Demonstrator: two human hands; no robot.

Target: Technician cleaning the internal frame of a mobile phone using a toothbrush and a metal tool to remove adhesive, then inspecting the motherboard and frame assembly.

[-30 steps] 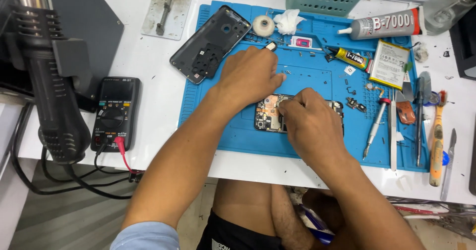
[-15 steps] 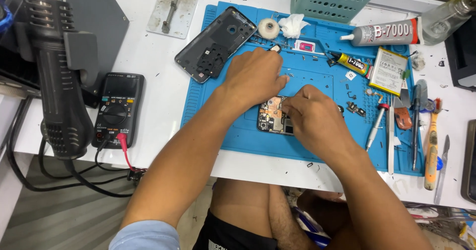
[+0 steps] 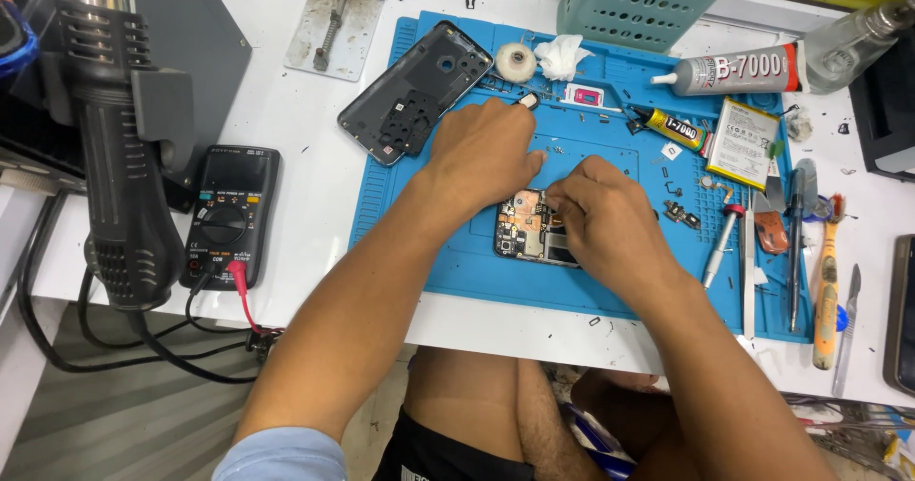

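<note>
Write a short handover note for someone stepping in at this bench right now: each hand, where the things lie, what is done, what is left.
Left hand: palm down on the blue mat, fingertips by the opened phone.
Right hand: over the phone's right part, fingers pinched; what they hold is hidden.
Back cover: off, lying upper left on the mat.
Battery, screwdriver lie to the right.
Done: phone opened.
Left: board work, reassembly.

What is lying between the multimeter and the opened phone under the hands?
In the head view, the left forearm crosses that stretch, above white table and the blue mat's left edge. Nothing else lies between the multimeter and the phone.
</note>
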